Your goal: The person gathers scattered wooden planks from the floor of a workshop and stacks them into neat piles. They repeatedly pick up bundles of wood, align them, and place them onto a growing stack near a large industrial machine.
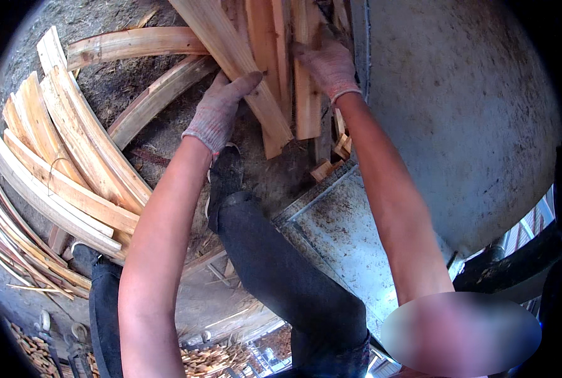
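Observation:
Both of my hands wear pale knitted work gloves and reach toward the top of the view. My left hand [216,114] is closed on a wooden plank [227,47] that slants from upper left down to the right, its thumb lying across the face. A second, more upright wooden board [307,107] is in the grip of my right hand [329,68], whose fingers are partly in shadow behind it. Between the two, further upright boards [265,38] stand close together, partly covered by the slanting plank.
Several curved boards [92,135] lie piled at the left, with thin wood strips [22,239] beyond their lower edge. A large grey metal panel [457,120] fills the right side. Short wood blocks [326,169] sit beside a dirty metal ledge [340,220]. Wood scraps [215,360] lie at the bottom.

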The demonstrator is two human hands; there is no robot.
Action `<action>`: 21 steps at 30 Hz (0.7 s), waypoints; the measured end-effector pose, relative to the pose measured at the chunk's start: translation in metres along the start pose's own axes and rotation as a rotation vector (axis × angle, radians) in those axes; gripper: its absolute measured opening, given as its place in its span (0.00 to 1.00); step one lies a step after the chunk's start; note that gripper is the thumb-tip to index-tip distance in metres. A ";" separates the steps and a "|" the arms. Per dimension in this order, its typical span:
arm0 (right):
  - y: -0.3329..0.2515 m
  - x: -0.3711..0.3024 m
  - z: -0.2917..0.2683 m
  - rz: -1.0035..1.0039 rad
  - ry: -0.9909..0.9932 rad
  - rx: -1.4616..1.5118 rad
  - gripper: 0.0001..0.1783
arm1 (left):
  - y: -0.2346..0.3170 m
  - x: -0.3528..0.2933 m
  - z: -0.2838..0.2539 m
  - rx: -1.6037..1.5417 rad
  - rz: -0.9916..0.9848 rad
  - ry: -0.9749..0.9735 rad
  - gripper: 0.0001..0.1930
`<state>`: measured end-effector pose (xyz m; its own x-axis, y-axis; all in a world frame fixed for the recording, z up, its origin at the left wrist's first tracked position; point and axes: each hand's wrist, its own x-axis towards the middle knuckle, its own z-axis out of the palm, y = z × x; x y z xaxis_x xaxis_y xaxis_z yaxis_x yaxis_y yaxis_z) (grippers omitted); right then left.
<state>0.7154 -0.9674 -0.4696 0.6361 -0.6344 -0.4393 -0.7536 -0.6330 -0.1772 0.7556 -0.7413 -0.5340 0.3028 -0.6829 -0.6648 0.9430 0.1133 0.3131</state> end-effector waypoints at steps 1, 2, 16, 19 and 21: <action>0.005 -0.002 0.004 -0.022 0.049 0.039 0.41 | -0.001 0.004 -0.001 -0.067 -0.012 -0.013 0.37; 0.005 -0.006 0.014 -0.046 0.085 0.090 0.40 | -0.004 0.005 -0.004 -0.101 -0.018 0.001 0.36; -0.083 -0.093 0.091 0.060 -0.261 -0.101 0.47 | 0.000 -0.080 -0.076 -0.080 -0.124 0.398 0.28; -0.110 -0.112 0.091 0.262 -0.356 0.142 0.41 | 0.002 -0.096 -0.078 -0.072 -0.132 0.411 0.25; -0.119 -0.118 0.087 0.184 -0.377 0.139 0.39 | 0.009 -0.105 -0.081 -0.039 -0.131 0.407 0.24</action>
<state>0.7159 -0.7784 -0.4733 0.4040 -0.5082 -0.7606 -0.8800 -0.4430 -0.1714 0.7432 -0.6103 -0.5163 0.2025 -0.3539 -0.9131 0.9793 0.0767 0.1874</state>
